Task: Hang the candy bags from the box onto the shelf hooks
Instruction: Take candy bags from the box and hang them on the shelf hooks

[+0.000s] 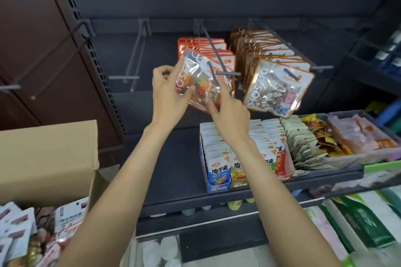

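Observation:
An orange-edged clear candy bag (pixel 200 80) hangs at the front of a grey shelf hook (pixel 213 54), its hole over the hook's tip. My left hand (pixel 168 93) pinches the bag's left side between thumb and fingers. My right hand (pixel 227 110) holds its lower right part, with the index finger raised along the bag toward the hook end. Behind it hang several more orange bags (pixel 202 46). A brown-edged row of candy bags (pixel 275 84) fills the hook to the right. The open cardboard box (pixel 47 158) stands at lower left, with candy bags (pixel 26 236) inside.
Bare hooks (pixel 135 56) stick out to the left of the filled ones, and another hook (pixel 43 58) lies further left. On the shelf (pixel 173 171) below stand snack packets in display boxes (pixel 245 154) and a tray of wrapped snacks (pixel 355 136). Green packages (pixel 364 230) lie at lower right.

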A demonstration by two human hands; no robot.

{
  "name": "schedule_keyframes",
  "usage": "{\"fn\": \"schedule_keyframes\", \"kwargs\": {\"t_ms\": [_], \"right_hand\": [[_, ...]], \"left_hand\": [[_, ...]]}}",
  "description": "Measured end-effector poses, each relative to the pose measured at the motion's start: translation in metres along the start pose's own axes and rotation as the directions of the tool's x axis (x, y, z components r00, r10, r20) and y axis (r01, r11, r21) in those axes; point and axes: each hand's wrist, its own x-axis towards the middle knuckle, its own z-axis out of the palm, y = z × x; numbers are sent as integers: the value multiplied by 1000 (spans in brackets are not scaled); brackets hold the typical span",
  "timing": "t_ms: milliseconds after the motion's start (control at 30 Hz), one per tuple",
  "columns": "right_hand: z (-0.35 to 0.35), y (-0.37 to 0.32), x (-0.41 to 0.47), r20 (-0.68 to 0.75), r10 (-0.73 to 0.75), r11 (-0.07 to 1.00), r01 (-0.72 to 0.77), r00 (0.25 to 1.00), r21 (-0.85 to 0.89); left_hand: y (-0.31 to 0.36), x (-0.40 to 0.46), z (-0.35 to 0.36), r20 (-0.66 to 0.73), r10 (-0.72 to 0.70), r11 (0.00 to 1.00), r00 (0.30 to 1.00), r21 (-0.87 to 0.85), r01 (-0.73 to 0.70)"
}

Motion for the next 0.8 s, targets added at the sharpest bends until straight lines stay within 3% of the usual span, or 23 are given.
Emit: {"fn": "schedule_keyframes", "kwargs": {"t_ms": [233,533,667,800], "right_hand": [[-4,1,7,31,-26,988,31,999,-153],[-14,9,-12,-72,-98,994,94,993,-55],[-24,10,-29,-196,-142,974,172,970,149],[-29,14,-53,-224,-157,915,227,962,334]], "left_hand": [[-6,8,13,-20,-27,1000,999,-16,27],[7,-18,19,-193,-59,998,979,-31,53],[24,-33,13,-236,-81,995,968,-69,66],[44,-71,-8,-333,-75,987,940,-158,23]]}}
